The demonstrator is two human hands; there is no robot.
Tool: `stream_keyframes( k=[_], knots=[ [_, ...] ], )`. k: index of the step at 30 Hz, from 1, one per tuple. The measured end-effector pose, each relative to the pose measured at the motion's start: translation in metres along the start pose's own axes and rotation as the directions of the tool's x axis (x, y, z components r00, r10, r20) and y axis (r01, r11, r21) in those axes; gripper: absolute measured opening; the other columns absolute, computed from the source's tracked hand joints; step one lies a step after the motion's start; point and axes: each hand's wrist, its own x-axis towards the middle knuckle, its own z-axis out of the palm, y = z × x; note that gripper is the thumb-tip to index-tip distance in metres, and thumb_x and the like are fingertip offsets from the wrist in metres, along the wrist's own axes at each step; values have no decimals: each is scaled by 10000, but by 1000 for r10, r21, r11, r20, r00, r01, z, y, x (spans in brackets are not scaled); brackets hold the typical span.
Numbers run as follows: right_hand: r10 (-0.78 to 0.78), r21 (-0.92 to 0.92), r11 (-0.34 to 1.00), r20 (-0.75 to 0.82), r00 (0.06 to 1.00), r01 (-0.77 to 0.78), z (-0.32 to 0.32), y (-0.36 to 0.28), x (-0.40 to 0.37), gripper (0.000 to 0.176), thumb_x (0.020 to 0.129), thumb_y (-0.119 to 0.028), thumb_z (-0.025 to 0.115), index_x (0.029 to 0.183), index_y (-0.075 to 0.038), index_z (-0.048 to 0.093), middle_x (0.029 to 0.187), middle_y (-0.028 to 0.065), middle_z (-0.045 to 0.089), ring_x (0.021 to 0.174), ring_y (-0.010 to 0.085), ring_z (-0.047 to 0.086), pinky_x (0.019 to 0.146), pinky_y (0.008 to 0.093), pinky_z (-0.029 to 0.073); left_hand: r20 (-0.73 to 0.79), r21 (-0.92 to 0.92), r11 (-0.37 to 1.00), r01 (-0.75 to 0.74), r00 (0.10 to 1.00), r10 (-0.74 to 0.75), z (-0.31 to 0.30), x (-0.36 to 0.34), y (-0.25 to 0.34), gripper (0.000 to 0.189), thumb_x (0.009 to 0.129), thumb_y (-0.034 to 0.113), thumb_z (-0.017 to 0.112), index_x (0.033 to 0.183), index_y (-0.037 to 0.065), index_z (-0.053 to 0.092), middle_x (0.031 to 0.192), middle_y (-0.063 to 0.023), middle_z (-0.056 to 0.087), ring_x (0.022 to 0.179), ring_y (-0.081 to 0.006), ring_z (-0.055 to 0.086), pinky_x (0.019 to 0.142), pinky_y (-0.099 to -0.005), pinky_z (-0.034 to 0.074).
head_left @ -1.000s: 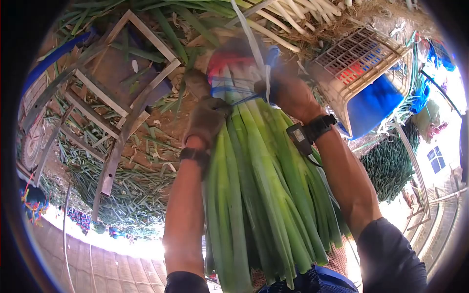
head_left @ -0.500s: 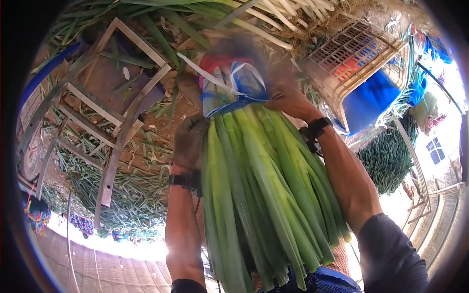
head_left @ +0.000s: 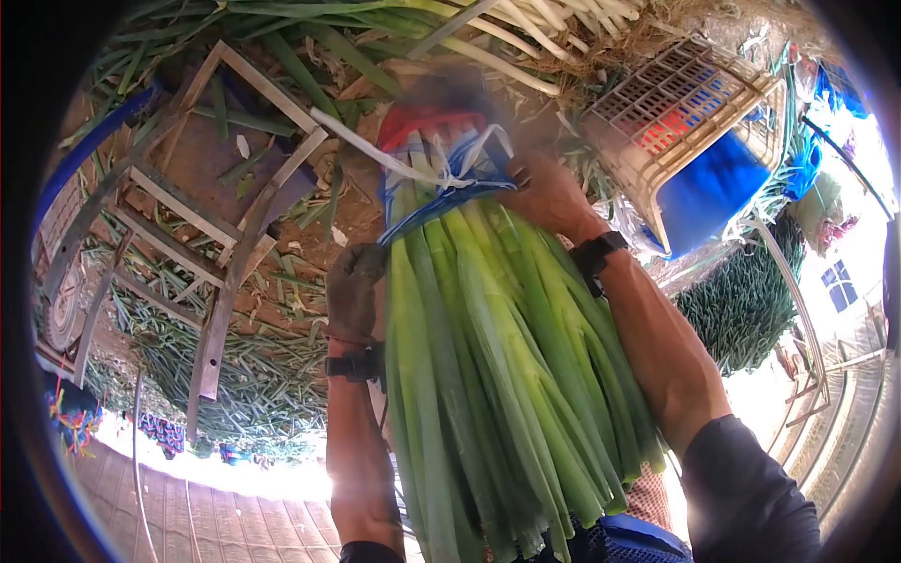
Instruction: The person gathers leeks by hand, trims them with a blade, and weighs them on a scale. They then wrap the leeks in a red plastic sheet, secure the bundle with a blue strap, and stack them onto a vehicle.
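Observation:
A large bundle of long green leafy stalks (head_left: 497, 357) fills the middle, leaves toward the bottom edge. Around its upper end is a clear and blue plastic wrap (head_left: 441, 202) with a red band (head_left: 427, 122) and a knotted white strip (head_left: 375, 150). My right hand (head_left: 554, 192), bare, has its fingers closed at the wrap's right edge. At the bundle's left side is my left hand (head_left: 355, 291), in a dark glove, its fingers curled in; what they hold, if anything, is hidden. The area above the wrap is blurred.
A metal frame (head_left: 211, 310) stands at the left. At the upper right lies a beige plastic crate (head_left: 657, 103) beside a blue container (head_left: 718, 197). Pale stalks with roots (head_left: 563, 28) lie along the top. Cut leaves litter the ground, with a green heap (head_left: 741, 300) at the right.
My left hand has moved slightly down and away from the wrap. The wrap's blue edge sits lower at the left, and the white strip has shifted. My right hand remains at the right edge.

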Motion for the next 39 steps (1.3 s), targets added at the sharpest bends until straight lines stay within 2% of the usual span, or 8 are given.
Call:
stream_keyframes(
  k=[9, 13, 16, 20, 28, 32, 37, 39],
  knots=[
    [29, 290, 956, 77, 997, -50, -4, 26, -1, 332, 901, -329, 680, 953, -2, 698, 813, 91, 671, 773, 203, 632, 751, 355, 500, 86, 157, 985, -72, 995, 59, -14, -6, -12, 138, 949, 130, 628, 1009, 15, 677, 882, -30, 649, 807, -138, 579, 754, -292, 469],
    [33, 449, 884, 225, 974, -133, -46, 43, -41, 361, 959, -347, 627, 912, 6, 687, 778, 67, 646, 759, 175, 601, 743, 340, 487, 461, 758, 325, -565, 817, 345, -49, -41, -34, 159, 913, 72, 588, 1020, 0, 681, 894, -106, 658, 793, -231, 611, 771, -333, 494],
    [111, 300, 936, 253, 961, -186, -57, 36, -73, 379, 972, -355, 615, 916, 15, 677, 799, 76, 654, 783, 174, 610, 755, 334, 489, 400, 642, 373, -669, 708, 582, -53, -84, -36, 124, 947, 100, 503, 865, 37, 571, 767, -106, 544, 739, -250, 558, 656, -381, 439],
    [85, 277, 952, 164, 983, -129, -58, -11, -78, 473, 908, -366, 703, 1135, 44, 642, 978, 124, 685, 921, 206, 647, 852, 342, 512, 205, 503, 792, -345, 938, 279, -51, -111, -35, 199, 1036, 126, 474, 918, 41, 610, 834, -44, 611, 757, -139, 557, 693, -305, 464],
    [101, -52, 995, 267, 959, -90, -25, -5, -25, 411, 942, -353, 663, 1105, 24, 664, 1029, 130, 658, 911, 211, 618, 796, 348, 504, 237, 540, 738, -405, 914, 329, -56, -116, -56, 247, 1062, 144, 446, 992, 23, 648, 921, -36, 642, 802, -138, 564, 725, -296, 476],
    [121, 264, 953, 110, 987, -147, -26, 5, -47, 327, 974, -254, 592, 1148, 8, 681, 1011, 178, 668, 901, 286, 644, 821, 375, 509, 236, 534, 753, -384, 923, 304, -62, -132, -69, 226, 1033, 166, 482, 1009, 21, 653, 921, -55, 649, 815, -168, 586, 734, -321, 487],
    [-424, -250, 886, -101, 900, 390, -41, 38, -134, 232, 973, -161, 527, 1071, 7, 653, 1030, 164, 652, 916, 340, 623, 809, 392, 485, 120, 462, 837, -295, 955, 271, -78, -189, -79, 223, 996, 194, 527, 1031, 18, 659, 920, -78, 658, 832, -206, 613, 745, -352, 502],
    [-203, -84, 976, -23, 979, 201, -72, 6, -187, 242, 944, -146, 558, 1122, -2, 635, 1060, 184, 659, 931, 367, 624, 828, 393, 490, -10, 354, 913, -201, 976, 219, -83, -218, -87, 229, 981, 205, 545, 1040, 17, 662, 920, -87, 662, 838, -221, 623, 750, -364, 507]
  ],
)
